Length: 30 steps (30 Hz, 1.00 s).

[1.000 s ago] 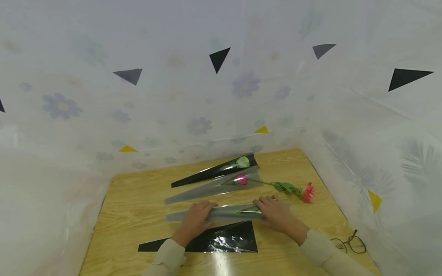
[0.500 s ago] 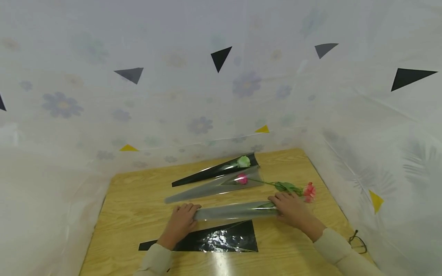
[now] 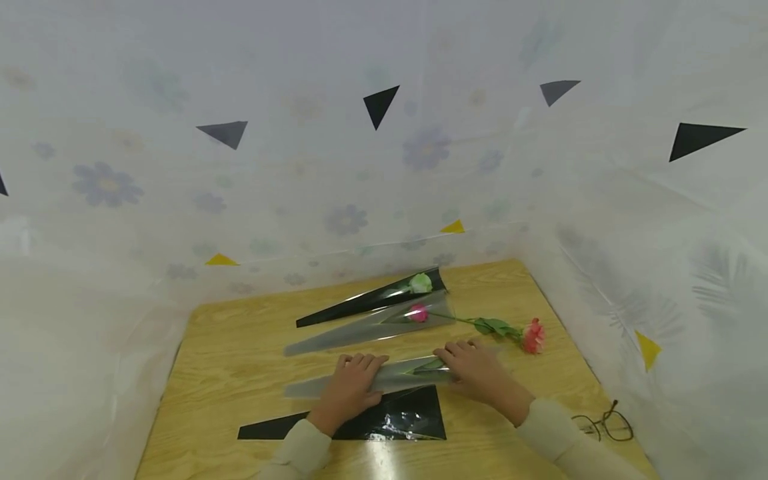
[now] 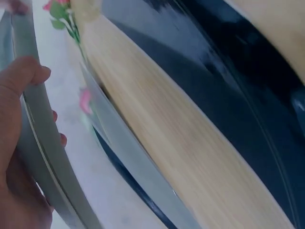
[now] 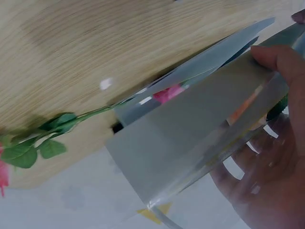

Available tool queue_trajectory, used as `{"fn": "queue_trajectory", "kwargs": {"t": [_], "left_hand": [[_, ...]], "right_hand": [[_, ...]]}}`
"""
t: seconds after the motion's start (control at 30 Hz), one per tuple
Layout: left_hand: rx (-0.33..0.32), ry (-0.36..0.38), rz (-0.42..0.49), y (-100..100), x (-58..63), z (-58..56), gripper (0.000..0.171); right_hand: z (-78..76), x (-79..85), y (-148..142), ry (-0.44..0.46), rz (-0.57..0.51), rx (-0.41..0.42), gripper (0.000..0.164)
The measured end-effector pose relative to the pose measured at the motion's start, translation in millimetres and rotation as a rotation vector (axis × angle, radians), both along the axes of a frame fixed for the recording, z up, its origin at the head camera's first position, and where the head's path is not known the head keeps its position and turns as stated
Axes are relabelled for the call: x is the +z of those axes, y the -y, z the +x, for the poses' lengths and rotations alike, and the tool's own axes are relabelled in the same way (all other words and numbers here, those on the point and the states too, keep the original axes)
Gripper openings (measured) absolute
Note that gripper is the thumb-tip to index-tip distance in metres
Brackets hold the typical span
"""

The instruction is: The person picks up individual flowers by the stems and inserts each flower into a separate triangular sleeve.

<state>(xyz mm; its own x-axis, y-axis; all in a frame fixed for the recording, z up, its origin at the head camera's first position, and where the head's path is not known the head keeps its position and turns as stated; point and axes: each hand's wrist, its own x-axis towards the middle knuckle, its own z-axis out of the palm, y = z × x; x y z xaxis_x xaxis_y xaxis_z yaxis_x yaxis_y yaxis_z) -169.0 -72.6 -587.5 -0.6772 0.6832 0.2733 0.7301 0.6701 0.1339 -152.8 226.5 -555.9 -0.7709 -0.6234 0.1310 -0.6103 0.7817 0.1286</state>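
A grey translucent flower sleeve (image 3: 396,378) lies across both hands, with green leaves (image 3: 427,367) showing through its film. My left hand (image 3: 351,387) grips it left of the middle; thumb and fingertips wrap round the film in the left wrist view. Towards the wide end, my right hand (image 3: 480,372) holds it with the thumb (image 5: 271,57) on the near face and the fingers behind the clear side. The flower's head is hidden from the head camera. A black flower sleeve (image 3: 414,413) lies flat on the table just below, partly covered by the left forearm.
Behind the hands lie a black sleeve (image 3: 354,307) with a pale green rose (image 3: 421,283) and a grey sleeve (image 3: 336,339) with a pink rose (image 3: 417,313). A loose coral flower (image 3: 533,336) lies right. Glasses (image 3: 609,425) rest near the wooden table's (image 3: 228,360) right edge.
Half a second ago the hands had spread apart, the right one out beside the coral flower. Now they are closer together again, and the sleeve's narrow end sits lower than a second ago.
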Motion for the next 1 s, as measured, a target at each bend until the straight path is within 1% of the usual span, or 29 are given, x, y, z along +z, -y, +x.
{"fn": "queue_trajectory", "kwargs": {"t": [0.13, 0.27, 0.37, 0.5, 0.6, 0.7, 0.83, 0.93, 1.0], "left_hand": [[-0.001, -0.018, -0.015, -12, -0.2, 3.7, 0.060], [0.023, -0.016, -0.044, -17, -0.5, 5.5, 0.060], [0.016, -0.013, -0.041, -19, 0.8, 6.1, 0.060], [-0.001, -0.022, -0.034, -21, 2.1, 5.6, 0.060], [0.000, -0.032, -0.029, -19, 0.1, 4.1, 0.060], [0.007, -0.043, -0.020, -14, -3.5, 1.6, 0.061], [0.016, -0.053, -0.011, -6, -7.3, -2.0, 0.059], [0.019, -0.037, -0.006, 1, -8.7, -4.4, 0.060], [0.024, -0.016, -0.003, 6, -9.3, -6.4, 0.062]], "right_hand": [[1.7, 2.5, 21, -0.010, -0.003, 0.002, 0.059], [4.9, 1.3, 41, -0.014, -0.010, 0.022, 0.070], [7.6, -0.6, 52, -0.018, -0.021, 0.051, 0.078], [8.2, -2.0, 60, -0.056, -0.017, 0.077, 0.075], [6.4, -3.8, 57, -0.078, 0.003, 0.070, 0.072], [4.1, -7.2, 50, -0.071, 0.026, 0.043, 0.071], [1.1, -11.6, 36, -0.066, 0.018, 0.017, 0.068], [-1.0, -12.4, 25, -0.078, -0.025, 0.016, 0.067], [-1.8, -11.6, 15, -0.049, -0.075, -0.007, 0.069]]}}
